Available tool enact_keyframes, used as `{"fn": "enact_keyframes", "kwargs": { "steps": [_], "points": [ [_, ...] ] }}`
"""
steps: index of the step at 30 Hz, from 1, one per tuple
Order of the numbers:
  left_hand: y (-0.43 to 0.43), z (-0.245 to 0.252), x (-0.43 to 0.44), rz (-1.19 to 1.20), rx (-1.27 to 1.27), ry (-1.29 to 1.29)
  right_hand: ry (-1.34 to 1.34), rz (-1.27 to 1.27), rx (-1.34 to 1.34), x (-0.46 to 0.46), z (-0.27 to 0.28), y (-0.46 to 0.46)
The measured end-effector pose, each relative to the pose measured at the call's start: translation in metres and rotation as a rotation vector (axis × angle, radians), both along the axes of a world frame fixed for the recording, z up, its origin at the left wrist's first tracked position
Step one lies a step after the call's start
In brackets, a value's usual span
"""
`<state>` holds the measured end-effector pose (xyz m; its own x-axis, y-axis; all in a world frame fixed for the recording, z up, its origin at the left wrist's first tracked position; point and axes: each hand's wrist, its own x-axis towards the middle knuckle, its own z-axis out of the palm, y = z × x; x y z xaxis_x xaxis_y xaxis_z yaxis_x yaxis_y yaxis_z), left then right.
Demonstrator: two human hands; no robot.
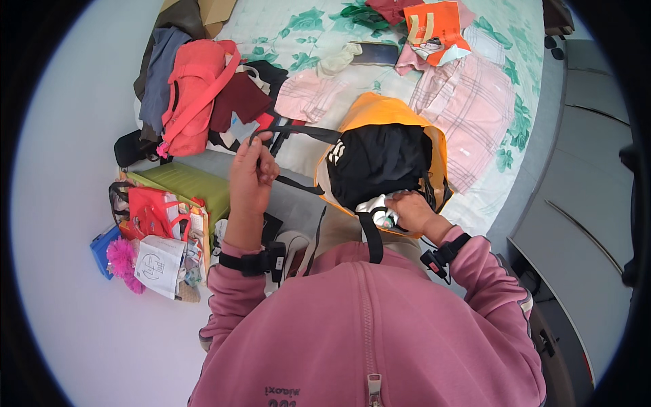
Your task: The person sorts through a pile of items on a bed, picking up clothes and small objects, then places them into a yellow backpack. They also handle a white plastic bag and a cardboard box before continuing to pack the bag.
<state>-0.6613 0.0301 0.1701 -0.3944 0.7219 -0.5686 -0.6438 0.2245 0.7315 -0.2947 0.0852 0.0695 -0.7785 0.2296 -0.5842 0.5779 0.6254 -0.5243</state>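
Note:
My left hand [254,165] grips a black strap handle [305,133] and pulls it out to the left of a yellow bag [384,108]. The bag stands upright before me at the bed's edge, its mouth wide. Black folded clothing [381,157] fills most of it. Inside the near rim, my right hand [413,209] presses on a white cloth item [376,207] with dark and green marks; its fingertips are partly hidden there. A second black strap [371,238] hangs over the near rim towards my jacket.
On the bed lie a coral bag [190,96], maroon cloth [239,102], pink plaid cloth [473,112], a dark phone-like slab [375,54] and an orange paper bag [438,31]. A green container [178,185] with bags and papers stands at left. Grey drawers [595,152] line the right.

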Motion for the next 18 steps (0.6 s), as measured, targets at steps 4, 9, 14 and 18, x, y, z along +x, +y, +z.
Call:
{"fn": "enact_keyframes", "kwargs": {
  "steps": [4,9,14,18],
  "points": [
    [0.008,0.005,0.011,-0.049,0.027,0.034,-0.128,-0.025,-0.311,-0.021,0.004,0.016],
    [0.014,0.015,0.014,-0.119,0.061,0.056,0.434,-0.449,0.086,-0.068,-0.011,0.085],
    [0.02,0.017,0.019,-0.155,0.066,0.039,0.09,-0.57,0.37,-0.111,-0.034,0.106],
    [0.027,0.01,0.022,-0.126,0.086,0.055,0.154,-0.461,0.124,-0.114,-0.029,0.093]
  ]
}}
